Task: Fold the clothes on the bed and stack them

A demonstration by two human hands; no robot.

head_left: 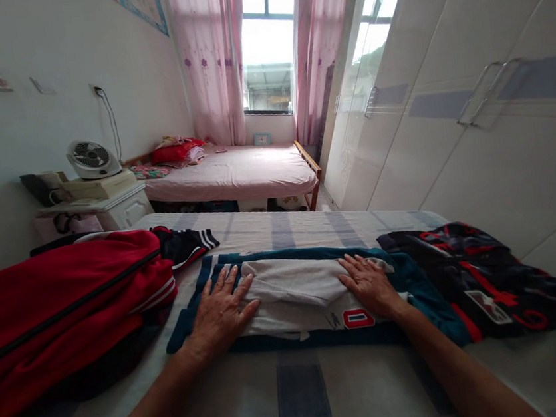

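Observation:
A grey garment point(292, 294) with a red and navy patch lies folded into a long strip across a teal garment point(422, 286) with white stripes. My left hand point(222, 312) rests flat on the left end of the fold, fingers spread, partly over the teal cloth. On the right end, my right hand point(370, 285) presses down with its fingers stretched out. Neither hand grasps anything. The teal cloth shows around the grey one along its far and near edges and at both ends.
A red jacket point(90, 277) lies heaped at the left. To the right sits a folded black garment point(497, 277) with red print. All lie on a checked bedsheet point(299, 393). Beyond are a pink bed point(248, 172), a fan point(92, 157) on a cabinet, and a white wardrobe point(454, 168).

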